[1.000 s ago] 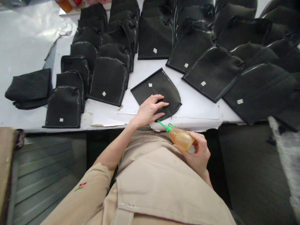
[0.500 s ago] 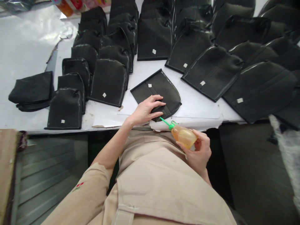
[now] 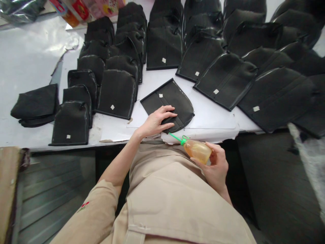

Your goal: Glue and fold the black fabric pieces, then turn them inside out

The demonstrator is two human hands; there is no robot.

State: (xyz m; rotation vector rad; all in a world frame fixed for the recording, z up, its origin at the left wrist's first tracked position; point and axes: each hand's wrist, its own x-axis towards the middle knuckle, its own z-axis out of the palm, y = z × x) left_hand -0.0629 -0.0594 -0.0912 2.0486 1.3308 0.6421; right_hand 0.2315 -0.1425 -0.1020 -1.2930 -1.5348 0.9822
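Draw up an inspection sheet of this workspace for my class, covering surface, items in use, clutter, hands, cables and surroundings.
Surface: table with a white covering, torn toward the left.
Items in use: black piece with a small white patch, lying at an angle; bottle with amber contents and green nozzle, tip at the piece's near edge, contact unclear.
Clutter: overlapping black pieces in rows; folded black material at left; colourful packaging at far left.
Hands: left spread on the angled piece; right gripping the bottle.
Cables: nothing seen.
Surroundings: beige apron; grey slatted panel below the table.
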